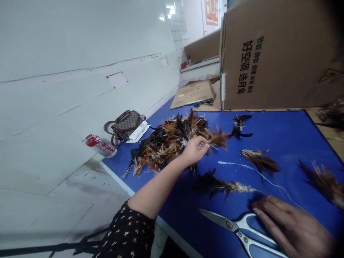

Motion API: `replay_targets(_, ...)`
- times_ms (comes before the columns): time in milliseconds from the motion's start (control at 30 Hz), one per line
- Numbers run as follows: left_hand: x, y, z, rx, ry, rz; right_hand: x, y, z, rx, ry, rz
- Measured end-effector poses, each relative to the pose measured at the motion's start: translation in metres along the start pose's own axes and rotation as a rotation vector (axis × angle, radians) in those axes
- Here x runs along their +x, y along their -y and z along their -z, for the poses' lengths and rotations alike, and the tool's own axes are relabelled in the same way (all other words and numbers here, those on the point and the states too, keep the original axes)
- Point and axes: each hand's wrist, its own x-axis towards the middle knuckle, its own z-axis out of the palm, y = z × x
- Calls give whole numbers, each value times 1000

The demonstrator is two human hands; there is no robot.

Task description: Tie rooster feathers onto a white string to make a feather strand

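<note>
My left hand (196, 148) is closed in a pinch around the pale quill end of a brown feather (219, 139), at the right edge of a large feather pile (169, 138). In the pile, black, brown and orange feathers mix. My right hand (292, 225), a little blurred, is at the lower right, thumb and fingers drawn together at the tips. What they hold, if anything, is hidden. Beside and partly under it lie scissors (228, 224) with white handles, blades together. A black and tan feather bunch (225, 186) lies between the hands.
A pale string (255, 170) curves across the blue tabletop (185, 211). Separate feather bunches (260, 161) lie at the right. A large cardboard box (279, 53) stands behind. Against the left wall are a brown handbag (129, 123) and a clear bottle (103, 145) with a red cap.
</note>
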Motion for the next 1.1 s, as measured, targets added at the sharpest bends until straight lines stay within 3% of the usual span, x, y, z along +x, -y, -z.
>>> replay_targets(100, -7, -15, -11, -316, 29, -50, 4, 3, 2, 45, 11, -7)
replay_targets(267, -12, -47, -43, -554, 157, -28, 15, 15, 12, 122, 47, -40)
replay_targets(367, -11, -60, -76, -600, 229, -15, 20, 22, 18, 134, 51, -44)
replay_targets(500, -4, -73, -135, -546, 248, -1, 20, 26, 20, 136, 60, -56)
replay_targets(567, -1, -80, -163, -596, 323, 32, 18, 25, 19, 130, 83, -62)
replay_targets(667, 4, -91, -186, -632, 449, -16, 14, 23, 18, 120, 117, -77)
replay_targets(767, 12, -96, -174, -391, 463, -164, 11, 23, 16, 136, 151, -111)
replay_targets(933, 27, -86, -125, 335, 459, -428, 10, 24, 16, 165, 184, -134)
replay_targets(1100, 29, -64, -111, 668, 495, -378, 13, 24, 17, 173, 189, -129)
